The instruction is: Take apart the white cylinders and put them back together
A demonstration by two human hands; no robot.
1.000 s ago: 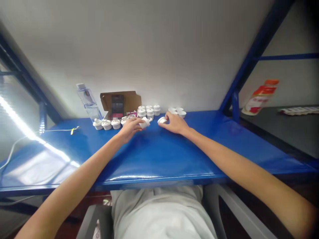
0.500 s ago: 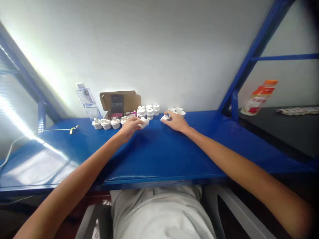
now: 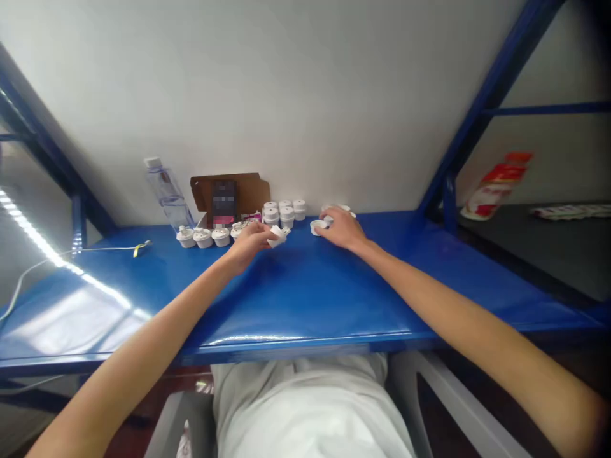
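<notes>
My left hand (image 3: 251, 245) is closed on a small white part (image 3: 276, 236), held tilted just above the blue table (image 3: 296, 292). My right hand (image 3: 340, 229) is at the right, its fingers apart around a round white cup (image 3: 317, 227) that stands on the table. More white cups (image 3: 344, 208) are partly hidden behind my right hand. Between the hands, further back, stand stacked white round pieces (image 3: 285, 212). A row of white cups with lids (image 3: 203, 238) runs to the left of my left hand.
An open cardboard box (image 3: 252, 187) holding a dark packet (image 3: 224, 198) is at the back. A clear bottle (image 3: 169, 194) stands left of it. A white cable (image 3: 107, 249) lies at the left. A red-and-white bottle (image 3: 496, 187) stands on a dark surface (image 3: 534, 248) at the right.
The cup at my right hand was tilted in its fingers and now stands upright on the table. My right hand has moved slightly right. My left hand has barely moved.
</notes>
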